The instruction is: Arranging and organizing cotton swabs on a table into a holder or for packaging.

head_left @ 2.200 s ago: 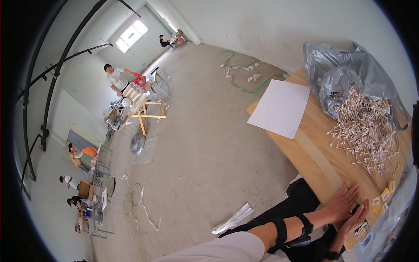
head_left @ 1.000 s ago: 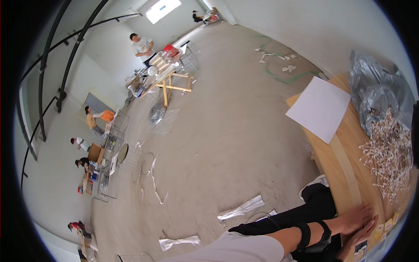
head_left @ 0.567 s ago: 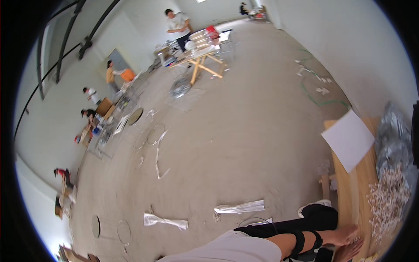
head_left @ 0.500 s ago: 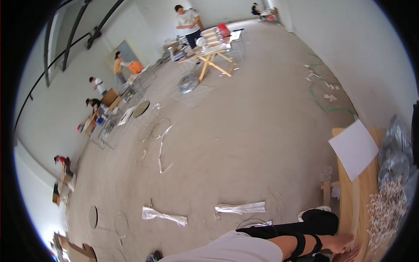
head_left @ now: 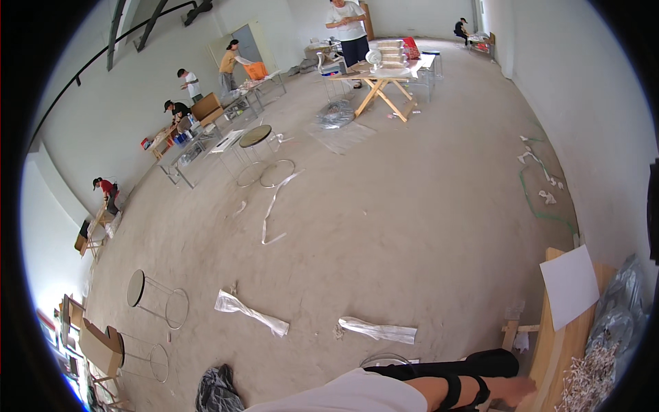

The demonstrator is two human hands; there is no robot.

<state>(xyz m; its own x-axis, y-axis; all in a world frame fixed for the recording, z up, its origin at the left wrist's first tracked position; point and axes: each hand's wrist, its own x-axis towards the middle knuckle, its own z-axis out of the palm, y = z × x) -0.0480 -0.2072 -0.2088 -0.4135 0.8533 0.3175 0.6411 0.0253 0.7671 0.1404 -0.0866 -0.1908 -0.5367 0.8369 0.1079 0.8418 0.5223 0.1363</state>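
My left hand [head_left: 516, 390] lies at the near edge of a wooden table [head_left: 549, 343] at the lower right, fingers stretched flat, with nothing seen in it. Black straps [head_left: 463, 393] wrap its wrist, and a white sleeve covers the upper arm. On the table lie a white sheet [head_left: 568, 287], a pile of thin white sticks [head_left: 594, 374] and a crumpled grey plastic bag [head_left: 621, 302]. My right hand is out of the picture.
The concrete floor holds crumpled plastic wrappers [head_left: 250, 312], round wire stool frames [head_left: 154, 299] and a black bag [head_left: 216, 391]. A wooden trestle table [head_left: 381, 79] stands far off with a person behind it. Several other people work along the left wall.
The view has swung left, away from the table, toward the open room. The table and stick pile have slid to the lower right edge, and only my left hand remains in view.
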